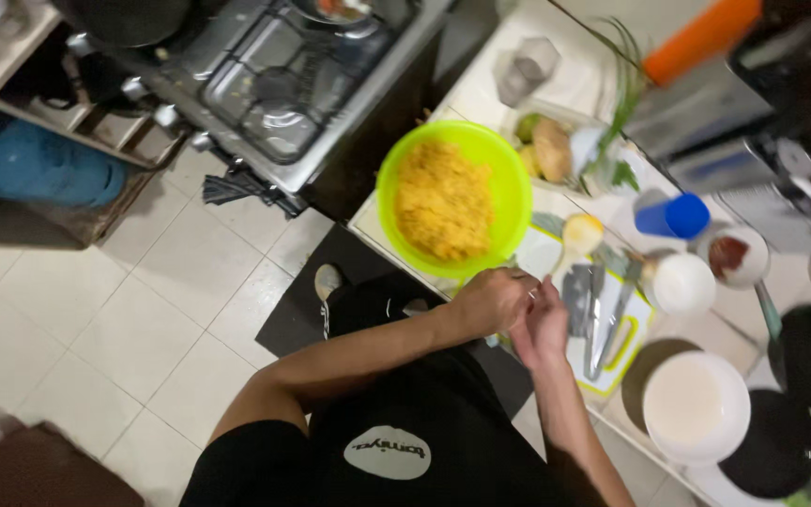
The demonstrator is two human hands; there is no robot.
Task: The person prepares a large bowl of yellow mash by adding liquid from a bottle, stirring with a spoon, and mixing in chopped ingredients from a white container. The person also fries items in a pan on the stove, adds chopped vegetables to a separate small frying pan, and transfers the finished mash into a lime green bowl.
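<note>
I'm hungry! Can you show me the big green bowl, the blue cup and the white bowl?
green bowl [509,178]: head view, on its right inner wall.
blue cup [673,216]: head view, on its side.
white bowl [695,404]: head view, on its inside.

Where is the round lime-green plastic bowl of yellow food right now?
In the head view, the lime-green bowl sits on the white counter just right of the gas stove, directly above both hands.

Bowl [452,199] on counter [481,89] beside stove [274,84] — knives [598,310] on board [626,352] alongside.
</note>
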